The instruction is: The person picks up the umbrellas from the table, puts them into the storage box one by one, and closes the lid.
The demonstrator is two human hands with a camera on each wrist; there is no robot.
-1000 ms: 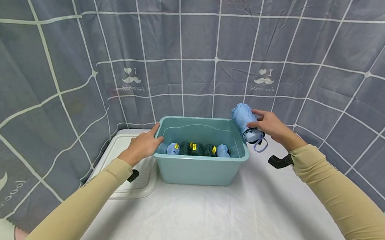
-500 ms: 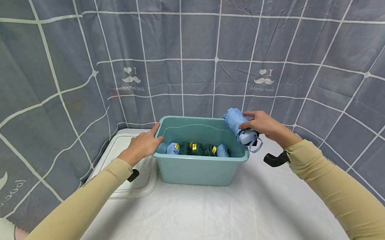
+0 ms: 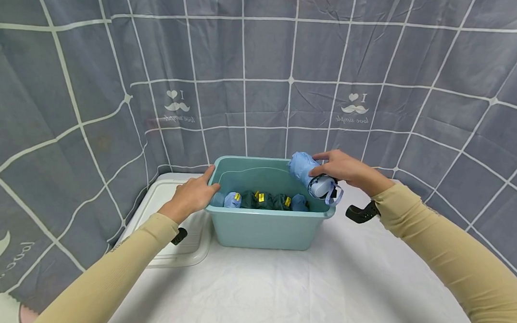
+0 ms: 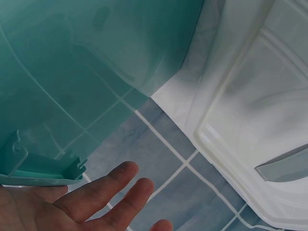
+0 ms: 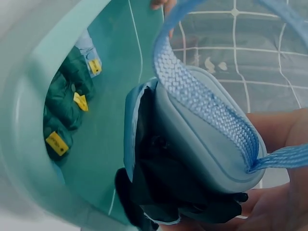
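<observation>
My right hand (image 3: 343, 167) grips a light-blue compact folding umbrella (image 3: 303, 168) over the right side of a teal storage bin (image 3: 266, 228). The umbrella is tilted, its pale handle (image 5: 211, 130) and woven wrist strap (image 5: 207, 106) toward me. My left hand (image 3: 192, 195) holds the bin's left rim, thumb over the inside, other fingers (image 4: 98, 195) stretched along the outside. In the bin, a row of rolled umbrellas lies along the near wall: a light-blue one (image 3: 232, 200), dark-green ones (image 3: 264, 200) with yellow tags, and a blue one (image 3: 299, 203) at the right end.
A white lid (image 3: 175, 242) with a raised rim lies left of the bin, partly beneath my left forearm. White cloth (image 3: 264, 286) covers the table. A grey grid-patterned curtain (image 3: 221, 105) stands behind and at both sides.
My right hand has carried the umbrella leftward and slightly down, from beside the bin's right rim to over its right part. The left hand stays on the rim.
</observation>
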